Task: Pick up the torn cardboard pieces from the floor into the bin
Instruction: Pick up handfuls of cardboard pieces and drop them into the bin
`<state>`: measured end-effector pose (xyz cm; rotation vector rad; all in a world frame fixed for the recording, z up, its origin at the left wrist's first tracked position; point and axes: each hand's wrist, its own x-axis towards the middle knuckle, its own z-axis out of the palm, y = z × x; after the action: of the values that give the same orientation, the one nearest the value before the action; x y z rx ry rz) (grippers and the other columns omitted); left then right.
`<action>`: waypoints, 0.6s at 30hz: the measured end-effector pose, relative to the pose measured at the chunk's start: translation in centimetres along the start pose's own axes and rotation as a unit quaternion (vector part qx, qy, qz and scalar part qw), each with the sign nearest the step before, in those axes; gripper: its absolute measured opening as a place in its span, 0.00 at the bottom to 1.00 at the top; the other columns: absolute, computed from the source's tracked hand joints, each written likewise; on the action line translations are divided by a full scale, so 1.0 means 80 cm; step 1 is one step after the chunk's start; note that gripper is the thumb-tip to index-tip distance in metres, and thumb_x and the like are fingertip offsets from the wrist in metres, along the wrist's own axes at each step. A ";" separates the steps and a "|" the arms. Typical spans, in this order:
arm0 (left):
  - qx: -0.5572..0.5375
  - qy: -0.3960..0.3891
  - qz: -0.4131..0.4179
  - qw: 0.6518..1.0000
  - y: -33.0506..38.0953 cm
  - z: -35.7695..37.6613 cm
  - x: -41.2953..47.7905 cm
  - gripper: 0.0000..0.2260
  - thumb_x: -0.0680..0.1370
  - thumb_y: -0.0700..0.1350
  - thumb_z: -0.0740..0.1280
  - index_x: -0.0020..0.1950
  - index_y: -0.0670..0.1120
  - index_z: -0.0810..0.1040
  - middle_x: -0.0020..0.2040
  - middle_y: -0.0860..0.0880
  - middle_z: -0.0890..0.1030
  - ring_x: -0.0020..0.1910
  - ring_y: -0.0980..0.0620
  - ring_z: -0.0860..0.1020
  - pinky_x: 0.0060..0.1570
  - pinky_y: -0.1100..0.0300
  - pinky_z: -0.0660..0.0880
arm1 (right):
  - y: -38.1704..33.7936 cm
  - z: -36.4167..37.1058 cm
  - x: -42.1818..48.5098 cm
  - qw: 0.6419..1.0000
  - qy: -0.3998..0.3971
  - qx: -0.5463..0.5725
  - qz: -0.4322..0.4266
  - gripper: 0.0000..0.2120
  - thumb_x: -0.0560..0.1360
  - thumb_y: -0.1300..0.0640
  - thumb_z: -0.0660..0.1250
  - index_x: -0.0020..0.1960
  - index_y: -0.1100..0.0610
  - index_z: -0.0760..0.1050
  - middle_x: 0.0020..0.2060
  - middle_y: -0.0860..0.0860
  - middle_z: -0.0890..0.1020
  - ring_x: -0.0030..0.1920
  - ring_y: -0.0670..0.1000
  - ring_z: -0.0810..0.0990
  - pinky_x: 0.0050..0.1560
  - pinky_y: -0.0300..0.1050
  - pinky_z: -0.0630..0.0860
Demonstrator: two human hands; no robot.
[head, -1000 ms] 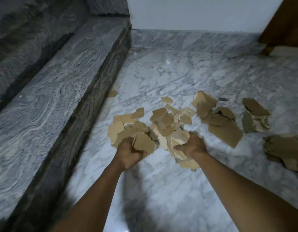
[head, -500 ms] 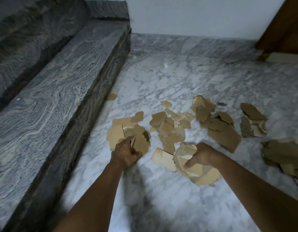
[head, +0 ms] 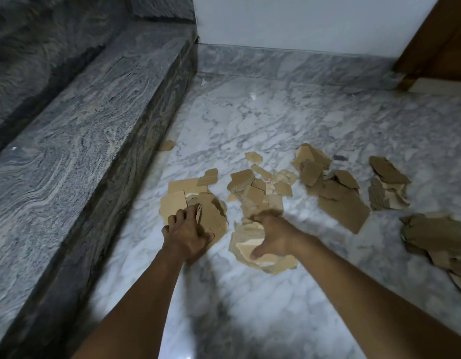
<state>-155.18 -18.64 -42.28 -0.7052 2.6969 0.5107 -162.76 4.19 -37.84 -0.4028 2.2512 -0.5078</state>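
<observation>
Change: since half a second ago the right hand has drawn its bundle nearer the left pile, and the loose tan piece that lay between the two hands is now under or within that bundle; the left hand has barely shifted.
Forearms: both reach in from the bottom edge, bare, over the marble floor, casting a dark shadow between them.
Left hand: fingers curled over the near edge of a stack of torn cardboard pieces, clamped on them, thumb to the right; the stack rests on the floor.
Right hand: closed around a thick bundle of cardboard, thumb pressed on its near pale face, fingers blurred over the top; the bundle touches the floor.
Middle scatter: small tan scraps lie just beyond the hands, one showing a tiny red mark too small to read.
Right side: larger brown sheets, a separate stack, and a crumpled heap near the right edge.
Stray piece: one scrap lies against the granite step.
Far: white wall above a marble skirting; wooden door frame at the upper right.
Writing: nothing readable on any piece.
</observation>
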 end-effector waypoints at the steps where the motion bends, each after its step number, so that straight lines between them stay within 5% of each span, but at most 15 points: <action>1: -0.022 0.005 0.002 1.000 -0.002 0.003 -0.002 0.36 0.70 0.61 0.72 0.71 0.52 0.58 0.67 0.47 0.69 0.67 0.42 0.66 0.63 0.42 0.66 | 0.001 0.021 0.004 1.000 0.011 -0.014 0.010 0.48 0.59 0.49 0.85 0.73 0.58 0.66 0.69 0.53 0.74 0.67 0.54 0.74 0.64 0.42 0.72; 7: -0.093 0.012 0.009 0.996 0.000 0.003 -0.017 0.30 0.67 0.56 0.75 0.65 0.49 0.70 0.60 0.49 0.79 0.60 0.44 0.76 0.56 0.53 0.74 | 0.006 0.052 0.015 0.996 0.055 -0.043 0.061 0.46 0.57 0.42 0.84 0.67 0.59 0.69 0.65 0.56 0.71 0.66 0.57 0.71 0.64 0.46 0.72; 13: -0.208 -0.158 -0.006 0.965 -0.030 -0.037 0.014 0.30 0.65 0.45 0.81 0.64 0.46 0.76 0.55 0.51 0.80 0.50 0.53 0.78 0.42 0.71 0.73 | -0.018 0.033 0.009 0.993 0.033 -0.113 0.004 0.42 0.58 0.45 0.84 0.67 0.55 0.72 0.64 0.53 0.75 0.61 0.55 0.78 0.58 0.50 0.78; 15: -0.153 -0.112 -0.024 0.982 -0.041 -0.056 0.038 0.37 0.60 0.54 0.82 0.65 0.47 0.74 0.61 0.48 0.76 0.60 0.47 0.76 0.53 0.63 0.75 | -0.030 0.019 0.012 0.987 0.085 -0.129 -0.043 0.38 0.60 0.46 0.83 0.65 0.53 0.73 0.61 0.51 0.76 0.60 0.55 0.77 0.55 0.50 0.78; 18: -0.052 -0.065 -0.042 0.996 -0.042 -0.063 0.050 0.46 0.63 0.60 0.79 0.74 0.48 0.62 0.71 0.45 0.61 0.71 0.42 0.61 0.70 0.53 0.64 | -0.039 0.013 0.017 0.960 0.167 -0.200 -0.100 0.24 0.66 0.51 0.78 0.59 0.50 0.73 0.57 0.51 0.78 0.58 0.57 0.76 0.51 0.47 0.74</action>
<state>-157.78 -25.10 -40.22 -0.7808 2.5244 0.6559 -162.48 0.64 -37.81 -0.8088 2.6633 -0.2284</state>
